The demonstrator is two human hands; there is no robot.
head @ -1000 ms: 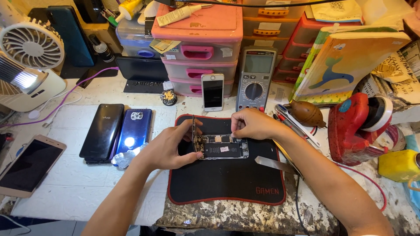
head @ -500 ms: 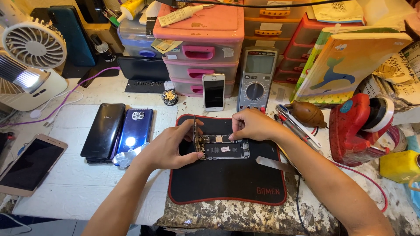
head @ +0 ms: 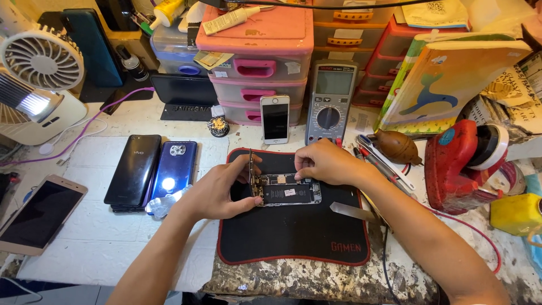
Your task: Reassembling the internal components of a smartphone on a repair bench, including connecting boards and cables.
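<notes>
Hands work over an opened smartphone (head: 286, 192) lying on a black mat (head: 293, 231) with red trim. The left hand (head: 217, 192) pinches the raised screen panel (head: 250, 169) upright at the phone's left edge, while the right hand (head: 324, 164), fingers curled together, presses on the phone's top edge just below a multimeter (head: 330, 101).

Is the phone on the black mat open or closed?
Open. The phone shows its battery and circuit parts, and the left hand holds its screen up on edge.

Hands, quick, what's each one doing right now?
Left hand: closed on the raised screen of the opened phone.
Right hand: fingertips pinched at the phone's top edge; any tool cannot be told.
</notes>
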